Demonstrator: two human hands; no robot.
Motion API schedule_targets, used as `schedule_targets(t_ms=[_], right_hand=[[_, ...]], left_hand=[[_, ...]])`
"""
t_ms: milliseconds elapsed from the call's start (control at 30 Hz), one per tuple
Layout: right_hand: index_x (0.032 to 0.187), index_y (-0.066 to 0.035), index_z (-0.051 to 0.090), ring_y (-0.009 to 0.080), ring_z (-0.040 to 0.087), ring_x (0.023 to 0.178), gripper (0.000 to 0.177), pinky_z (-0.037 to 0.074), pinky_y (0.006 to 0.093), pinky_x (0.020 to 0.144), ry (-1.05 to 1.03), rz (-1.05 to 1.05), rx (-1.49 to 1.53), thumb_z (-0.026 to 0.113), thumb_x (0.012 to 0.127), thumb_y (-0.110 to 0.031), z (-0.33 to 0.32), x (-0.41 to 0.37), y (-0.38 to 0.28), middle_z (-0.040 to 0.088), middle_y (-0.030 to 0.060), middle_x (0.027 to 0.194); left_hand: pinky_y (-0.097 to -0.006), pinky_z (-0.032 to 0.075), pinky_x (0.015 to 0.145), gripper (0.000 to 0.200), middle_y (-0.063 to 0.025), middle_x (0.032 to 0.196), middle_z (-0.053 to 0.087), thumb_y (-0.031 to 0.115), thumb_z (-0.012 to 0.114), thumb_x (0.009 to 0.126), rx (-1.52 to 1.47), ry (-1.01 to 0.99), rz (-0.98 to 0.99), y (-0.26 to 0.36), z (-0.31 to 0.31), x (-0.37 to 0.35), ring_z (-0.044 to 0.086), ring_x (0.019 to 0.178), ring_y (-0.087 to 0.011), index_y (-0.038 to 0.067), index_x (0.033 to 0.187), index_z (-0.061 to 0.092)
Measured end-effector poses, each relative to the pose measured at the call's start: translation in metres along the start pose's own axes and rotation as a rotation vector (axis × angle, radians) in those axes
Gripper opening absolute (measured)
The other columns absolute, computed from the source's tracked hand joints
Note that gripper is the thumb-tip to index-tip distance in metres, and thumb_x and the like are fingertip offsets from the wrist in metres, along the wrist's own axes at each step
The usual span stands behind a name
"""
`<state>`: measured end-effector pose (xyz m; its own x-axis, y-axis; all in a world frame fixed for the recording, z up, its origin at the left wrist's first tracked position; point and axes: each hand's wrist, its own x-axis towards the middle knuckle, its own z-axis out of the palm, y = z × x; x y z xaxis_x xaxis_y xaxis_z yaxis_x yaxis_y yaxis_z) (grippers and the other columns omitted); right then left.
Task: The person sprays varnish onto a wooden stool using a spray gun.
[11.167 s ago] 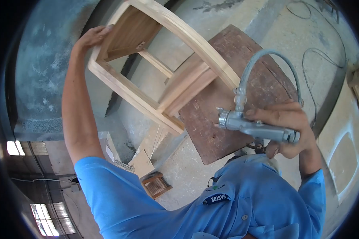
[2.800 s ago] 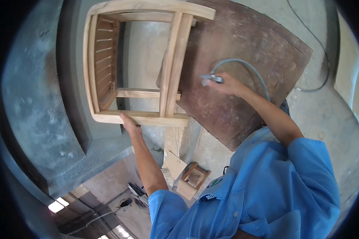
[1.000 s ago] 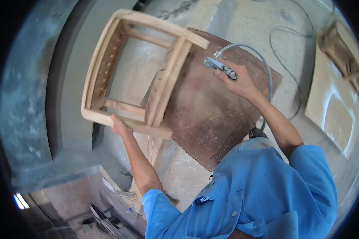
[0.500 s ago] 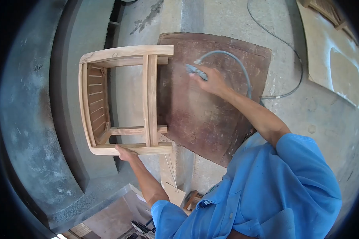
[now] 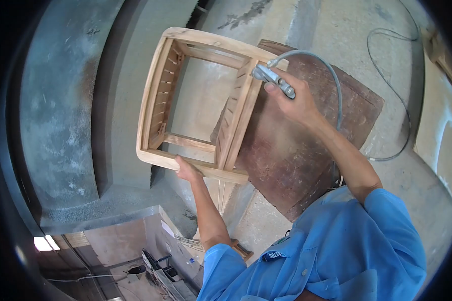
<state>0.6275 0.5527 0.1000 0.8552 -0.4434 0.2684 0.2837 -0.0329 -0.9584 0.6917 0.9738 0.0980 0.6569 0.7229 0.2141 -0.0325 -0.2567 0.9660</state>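
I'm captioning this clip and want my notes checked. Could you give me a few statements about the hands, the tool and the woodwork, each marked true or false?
1. The left hand grips the wooden frame. True.
2. The right hand holds a paintbrush. False: it holds a spray gun.
3. A hose is attached to the spray gun. True.
4. The brown sheet is round. False: it has corners.

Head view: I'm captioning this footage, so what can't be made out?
All in the head view:
- left hand: most fingers, behind the wooden frame
- hose: part, behind the right forearm
- metal tool: front-end details, too small
- wooden piece at right: cut off by the dark rim
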Motion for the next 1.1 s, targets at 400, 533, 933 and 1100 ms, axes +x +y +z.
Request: schedule_targets(t_ms=[400,533,933,1100], right_hand=[[0.122,0.001,0.062,0.0117,0.064,0.079,0.046,0.051,0.0279,0.073,-0.265,-0.039,0.356,0.072,0.088,-0.028,0.052,-0.026,-0.039,0.071,0.0122,0.090],[0.122,0.002,0.061,0.0122,0.064,0.084,0.042,0.051,0.0280,0.076,-0.557,0.055,0.485,0.069,0.090,-0.023,0.061,-0.048,-0.051,0.071,0.0125,0.094],[0.123,0.002,0.060,0.0077,0.059,0.075,0.035,0.049,0.0248,0.068,-0.558,0.146,0.447,0.062,0.094,-0.018,0.036,-0.087,-0.021,0.065,0.0019,0.082],[0.120,0.000,0.060,0.0086,0.057,0.068,0.029,0.048,0.0247,0.064,-0.546,0.364,0.361,0.057,0.097,-0.017,0.013,-0.099,-0.028,0.062,0.0000,0.077]], left_hand=[[-0.0348,0.046,0.082,0.037,-0.0093,0.102,0.059,0.020,0.064,0.084,-0.068,-0.006,0.137,0.000,-0.003,-0.034,0.055,0.091,-0.0194,-0.005,0.109,0.055],[-0.0369,0.044,0.091,0.053,-0.0154,0.117,0.056,0.028,0.065,0.088,0.000,-0.067,0.153,0.004,-0.009,-0.055,0.054,0.103,-0.0238,-0.007,0.124,0.048],[-0.0382,0.034,0.105,0.067,-0.0202,0.136,0.044,0.045,0.050,0.099,-0.027,-0.174,0.156,-0.038,-0.037,-0.117,0.044,0.123,-0.0277,-0.005,0.139,0.033],[-0.0369,0.037,0.099,0.056,-0.0178,0.121,0.051,0.042,0.048,0.100,0.073,-0.194,0.169,-0.044,-0.044,-0.122,0.049,0.112,-0.0261,-0.005,0.129,0.041]])
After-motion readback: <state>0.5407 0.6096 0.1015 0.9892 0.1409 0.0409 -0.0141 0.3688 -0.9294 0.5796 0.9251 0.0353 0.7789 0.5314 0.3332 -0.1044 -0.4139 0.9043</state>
